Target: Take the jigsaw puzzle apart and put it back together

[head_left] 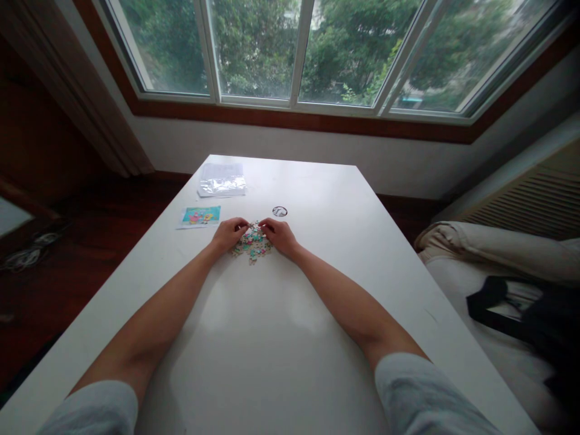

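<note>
A loose heap of small jigsaw puzzle pieces (pixel 252 249), in teal, pink, white and tan, lies on the white table (pixel 272 338). My left hand (pixel 229 234) is at the heap's left side, thumb and fingers pinched on what looks like a puzzle piece. From the right side, my right hand (pixel 280 237) reaches in with its fingertips pressed together over the heap. Whatever is between those fingertips is too small to make out. The two hands are close together but apart. Part of the heap is hidden behind the fingers.
Left of the heap lies a colourful picture card (pixel 202 215). Behind it is a clear plastic bag (pixel 222 180). A round black-and-white item (pixel 280 211) rests just beyond my right hand. A couch with a black item (pixel 502 308) stands right of the table.
</note>
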The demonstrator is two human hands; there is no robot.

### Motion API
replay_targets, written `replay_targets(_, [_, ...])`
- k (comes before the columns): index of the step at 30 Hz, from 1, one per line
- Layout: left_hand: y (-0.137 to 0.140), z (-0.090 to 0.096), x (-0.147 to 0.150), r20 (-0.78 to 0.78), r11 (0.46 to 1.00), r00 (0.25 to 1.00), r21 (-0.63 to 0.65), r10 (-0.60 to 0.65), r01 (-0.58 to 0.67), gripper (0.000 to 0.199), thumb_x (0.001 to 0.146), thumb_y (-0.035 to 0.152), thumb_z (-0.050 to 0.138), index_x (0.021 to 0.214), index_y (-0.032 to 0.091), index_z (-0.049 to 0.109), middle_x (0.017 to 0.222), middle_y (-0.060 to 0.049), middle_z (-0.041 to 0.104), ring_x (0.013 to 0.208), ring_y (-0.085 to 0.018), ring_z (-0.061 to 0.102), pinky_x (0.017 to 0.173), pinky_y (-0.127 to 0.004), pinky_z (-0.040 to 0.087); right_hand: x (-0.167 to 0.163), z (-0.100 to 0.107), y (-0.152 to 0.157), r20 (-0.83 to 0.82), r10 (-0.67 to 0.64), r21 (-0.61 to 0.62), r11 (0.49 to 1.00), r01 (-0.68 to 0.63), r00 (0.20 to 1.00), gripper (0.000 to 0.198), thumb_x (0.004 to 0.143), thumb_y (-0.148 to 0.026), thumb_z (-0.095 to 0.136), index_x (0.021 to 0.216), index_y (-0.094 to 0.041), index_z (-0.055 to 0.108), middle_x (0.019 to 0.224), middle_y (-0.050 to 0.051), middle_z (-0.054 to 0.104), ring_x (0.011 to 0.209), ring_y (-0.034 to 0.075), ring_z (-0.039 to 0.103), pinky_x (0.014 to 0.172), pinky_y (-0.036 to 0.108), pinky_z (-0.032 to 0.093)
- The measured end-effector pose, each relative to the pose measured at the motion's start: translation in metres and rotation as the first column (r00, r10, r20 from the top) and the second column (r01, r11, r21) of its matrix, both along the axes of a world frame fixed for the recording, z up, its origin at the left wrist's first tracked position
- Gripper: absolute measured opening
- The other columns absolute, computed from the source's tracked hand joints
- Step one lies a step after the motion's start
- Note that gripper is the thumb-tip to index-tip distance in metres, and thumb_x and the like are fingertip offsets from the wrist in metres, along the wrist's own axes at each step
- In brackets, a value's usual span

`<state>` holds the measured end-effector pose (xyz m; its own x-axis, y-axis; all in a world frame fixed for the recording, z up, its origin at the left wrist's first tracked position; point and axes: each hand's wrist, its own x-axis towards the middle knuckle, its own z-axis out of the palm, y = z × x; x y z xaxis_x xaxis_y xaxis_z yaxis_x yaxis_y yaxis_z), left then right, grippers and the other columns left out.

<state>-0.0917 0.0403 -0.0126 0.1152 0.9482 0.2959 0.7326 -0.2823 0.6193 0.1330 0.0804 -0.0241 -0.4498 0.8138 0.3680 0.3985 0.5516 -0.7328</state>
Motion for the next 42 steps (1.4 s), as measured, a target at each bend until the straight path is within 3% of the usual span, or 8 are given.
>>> replay_targets(8, [-0.002, 0.04, -0.026, -0.153, 0.952, 0.961, -0.239, -0.23, 0.19, 0.031, 0.086, 0.045, 0.06, 0.099, 0.023, 0.076, 0.092, -0.005, 0.073, 0.077, -0.019, 0.065, 0.069, -0.026, 0.048, 0.0, 0.001, 0.0, -0.034, 0.034, 0.091, 0.995, -0.031, 0.999, 0.018, 0.092, -0.026, 0.06, 0.096, -0.019, 0.076, 0.079, 0.0, 0.07, 0.067, 0.012, 0.055, 0.067, 0.024, 0.041])
replay_targets(12, [-0.014, 0.054, -0.034, -0.23, 0.91, 0.921, -0.351, -0.314, 0.222, 0.049, 0.068, 0.046, 0.079, 0.112, 0.025, 0.076, 0.099, -0.006, 0.071, 0.076, -0.019, 0.066, 0.071, -0.026, 0.049, 0.0, 0.004, -0.003, 0.012, 0.069, 0.12, 0.99, -0.07, 0.998, 0.018, 0.094, -0.026, 0.059, 0.096, -0.019, 0.075, 0.086, 0.002, 0.07, 0.07, 0.013, 0.057, 0.071, 0.025, 0.043])
replay_targets(16, [-0.022, 0.053, -0.028, -0.262, 0.914, 0.899, -0.304, -0.351, 0.268, 0.063, 0.056, 0.037, 0.086, 0.117, 0.029, 0.073, 0.105, -0.004, 0.067, 0.088, -0.022, 0.067, 0.077, -0.025, 0.049, 0.003, 0.013, -0.01, 0.205, 0.081, 0.169, 0.979, -0.117, 0.975, 0.018, 0.096, -0.034, 0.062, 0.102, -0.022, 0.075, 0.093, 0.003, 0.066, 0.072, 0.013, 0.057, 0.073, 0.025, 0.042])
replay_targets(22, [-0.016, 0.043, -0.021, -0.313, 0.925, 0.886, -0.279, -0.343, 0.259, 0.036, 0.07, 0.026, 0.07, 0.106, 0.025, 0.073, 0.101, -0.006, 0.065, 0.08, -0.021, 0.065, 0.072, -0.027, 0.048, 0.005, 0.026, -0.02, 0.419, 0.143, 0.218, 0.943, -0.252, 0.897, 0.053, 0.088, -0.058, 0.072, 0.131, -0.027, 0.065, 0.119, 0.009, 0.061, 0.093, 0.021, 0.062, 0.079, 0.03, 0.044])
replay_targets(28, [-0.004, 0.033, -0.023, -0.243, 0.949, 0.932, -0.228, -0.271, 0.216, 0.022, 0.074, 0.033, 0.067, 0.092, 0.023, 0.073, 0.088, -0.006, 0.068, 0.075, -0.021, 0.064, 0.068, -0.027, 0.048, 0.003, 0.027, -0.023, 0.463, 0.174, 0.196, 0.936, -0.292, 0.869, 0.074, 0.075, -0.064, 0.082, 0.136, -0.028, 0.062, 0.123, 0.01, 0.058, 0.097, 0.024, 0.063, 0.086, 0.034, 0.046])
replay_targets(31, [-0.001, 0.029, -0.024, -0.216, 0.955, 0.945, -0.224, -0.245, 0.196, 0.018, 0.075, 0.034, 0.067, 0.088, 0.023, 0.072, 0.081, -0.004, 0.07, 0.069, -0.02, 0.063, 0.063, -0.027, 0.046, 0.002, 0.026, -0.025, 0.479, 0.137, 0.219, 0.938, -0.27, 0.867, 0.064, 0.08, -0.06, 0.079, 0.132, -0.027, 0.063, 0.121, 0.01, 0.058, 0.095, 0.024, 0.064, 0.084, 0.033, 0.046])
replay_targets(36, [-0.002, 0.028, -0.023, -0.178, 0.948, 0.954, -0.254, -0.241, 0.192, 0.018, 0.078, 0.035, 0.065, 0.09, 0.024, 0.073, 0.076, -0.001, 0.071, 0.065, -0.017, 0.062, 0.061, -0.025, 0.044, 0.0, 0.023, -0.024, 0.467, 0.121, 0.237, 0.937, -0.255, 0.876, 0.027, 0.095, -0.042, 0.067, 0.115, -0.024, 0.069, 0.114, 0.008, 0.062, 0.089, 0.02, 0.064, 0.076, 0.029, 0.042])
replay_targets(42, [-0.003, 0.033, -0.019, -0.151, 0.944, 0.96, -0.272, -0.235, 0.188, 0.022, 0.081, 0.042, 0.063, 0.085, 0.023, 0.075, 0.071, -0.001, 0.07, 0.061, -0.017, 0.06, 0.06, -0.026, 0.042, 0.0, 0.012, -0.018, 0.389, 0.144, 0.215, 0.946, -0.241, 0.91, 0.018, 0.098, -0.036, 0.064, 0.109, -0.024, 0.07, 0.112, 0.006, 0.064, 0.085, 0.017, 0.063, 0.076, 0.026, 0.042])
